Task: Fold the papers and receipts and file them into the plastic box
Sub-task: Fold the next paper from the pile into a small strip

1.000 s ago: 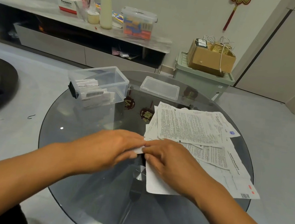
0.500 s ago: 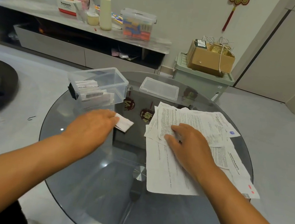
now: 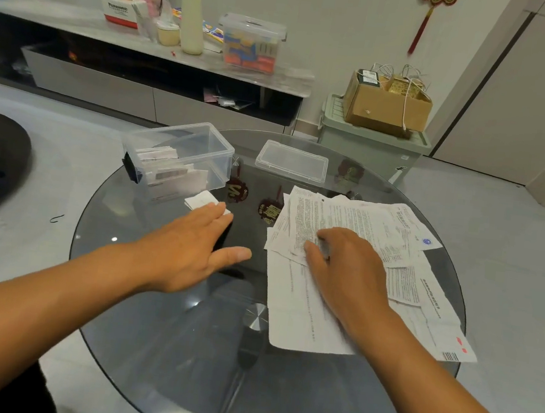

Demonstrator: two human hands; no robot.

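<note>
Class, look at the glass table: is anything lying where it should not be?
Yes. A small folded paper lies on the table beside the open plastic box, not in it; the left hand touches it. The loose papers are an uneven heap.

We see the clear plastic box (image 3: pixel 181 158) open at the bench's far left edge, folded slips inside; a folded paper (image 3: pixel 202 200) lies beside it; loose papers (image 3: pixel 354 249) overlap along the right edge
</note>
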